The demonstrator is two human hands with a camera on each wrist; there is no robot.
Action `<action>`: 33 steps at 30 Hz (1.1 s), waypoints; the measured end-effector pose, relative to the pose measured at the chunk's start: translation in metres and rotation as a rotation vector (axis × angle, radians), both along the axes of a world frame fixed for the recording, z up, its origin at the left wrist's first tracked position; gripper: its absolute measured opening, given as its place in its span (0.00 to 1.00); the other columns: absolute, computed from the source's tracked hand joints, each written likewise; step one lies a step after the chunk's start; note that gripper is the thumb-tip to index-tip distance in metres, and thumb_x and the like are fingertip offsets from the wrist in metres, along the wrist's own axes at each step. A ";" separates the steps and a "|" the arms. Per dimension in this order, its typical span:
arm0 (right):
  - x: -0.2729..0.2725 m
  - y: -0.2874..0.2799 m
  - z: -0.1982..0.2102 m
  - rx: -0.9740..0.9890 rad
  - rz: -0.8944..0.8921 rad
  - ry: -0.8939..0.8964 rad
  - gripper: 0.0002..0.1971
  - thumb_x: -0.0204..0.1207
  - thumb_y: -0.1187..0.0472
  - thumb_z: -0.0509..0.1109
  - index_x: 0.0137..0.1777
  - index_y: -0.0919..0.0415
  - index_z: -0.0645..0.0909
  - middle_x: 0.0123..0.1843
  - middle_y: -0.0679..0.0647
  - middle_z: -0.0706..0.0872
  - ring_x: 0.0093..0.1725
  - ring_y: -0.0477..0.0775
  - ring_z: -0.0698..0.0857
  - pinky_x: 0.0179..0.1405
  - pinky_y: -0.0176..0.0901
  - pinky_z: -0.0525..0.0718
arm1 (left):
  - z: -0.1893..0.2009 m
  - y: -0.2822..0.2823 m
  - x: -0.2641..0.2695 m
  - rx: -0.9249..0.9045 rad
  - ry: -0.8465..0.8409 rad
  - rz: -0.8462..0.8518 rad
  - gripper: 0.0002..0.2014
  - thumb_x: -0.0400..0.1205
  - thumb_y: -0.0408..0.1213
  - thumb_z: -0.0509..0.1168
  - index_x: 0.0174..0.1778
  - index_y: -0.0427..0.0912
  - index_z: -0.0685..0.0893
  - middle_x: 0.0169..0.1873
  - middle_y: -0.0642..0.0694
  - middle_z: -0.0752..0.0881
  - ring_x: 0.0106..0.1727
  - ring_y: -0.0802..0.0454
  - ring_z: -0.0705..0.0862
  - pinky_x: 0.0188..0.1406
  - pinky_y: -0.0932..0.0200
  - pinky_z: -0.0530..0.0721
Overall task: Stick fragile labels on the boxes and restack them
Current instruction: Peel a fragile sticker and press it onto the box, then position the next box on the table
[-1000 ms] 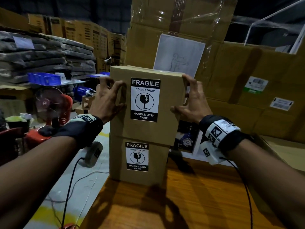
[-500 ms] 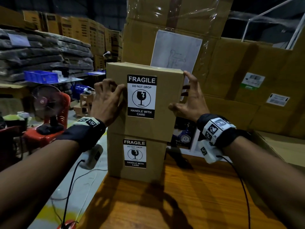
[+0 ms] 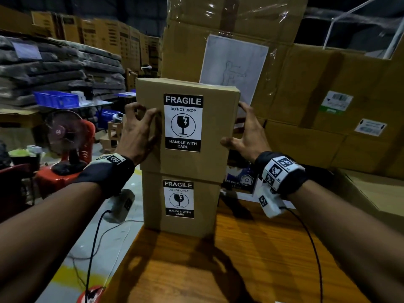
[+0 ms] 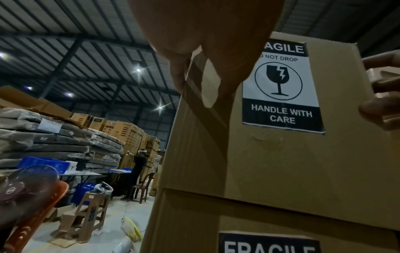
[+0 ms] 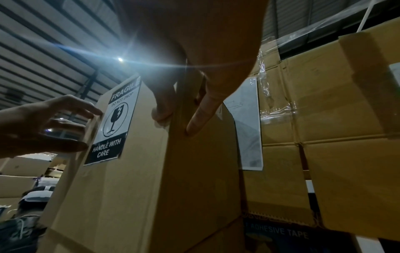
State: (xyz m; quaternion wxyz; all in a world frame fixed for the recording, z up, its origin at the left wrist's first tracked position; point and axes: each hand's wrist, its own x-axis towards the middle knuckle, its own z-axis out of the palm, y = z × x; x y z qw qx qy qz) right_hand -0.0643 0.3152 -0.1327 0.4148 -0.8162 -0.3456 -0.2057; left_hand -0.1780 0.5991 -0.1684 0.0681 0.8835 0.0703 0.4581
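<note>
Two hands are at the sides of the upper brown cardboard box [image 3: 188, 127]. The left hand [image 3: 140, 132] lies against the left side of this box; its fingers [image 4: 179, 75] are bent and their tips touch the box at the left front edge, close to the label. The right hand [image 3: 247, 132] is on the right side, with fingers spread and nearly straight, the thumb on the front face near the right edge and a fingertip [image 5: 194, 123] pressing on the side wall. Neither hand wraps around the box; both only rest on it.

The upper box stands on a lower brown cardboard box [image 3: 181, 202], a little shifted, so its front face overhangs slightly. Each box carries on its front a black and white label with the words FRAGILE, DO NOT DROP, HANDLE WITH CARE: the upper label [image 3: 183, 123] and the lower label [image 3: 178, 199]. The stack stands at the far left corner of the orange-brown wooden desk [image 3: 251, 259].

Behind the stack are large cardboard cartons wrapped in clear film [image 3: 328, 95], and a white sheet of paper with a line drawing [image 3: 234, 62] is fixed on them. At the left, beyond the desk edge, stand a small fan [image 3: 65, 132] on a red plastic chair [image 3: 87, 136] and a blue plastic crate [image 3: 55, 99].
</note>
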 end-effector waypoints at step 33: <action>0.017 -0.390 -0.082 -0.382 -0.545 0.052 0.13 0.79 0.57 0.72 0.63 0.55 0.82 0.59 0.54 0.83 0.61 0.56 0.80 0.60 0.49 0.78 | -0.083 -0.450 0.098 0.265 0.592 -0.451 0.34 0.78 0.61 0.69 0.75 0.50 0.65 0.74 0.40 0.64 0.72 0.34 0.66 0.65 0.34 0.78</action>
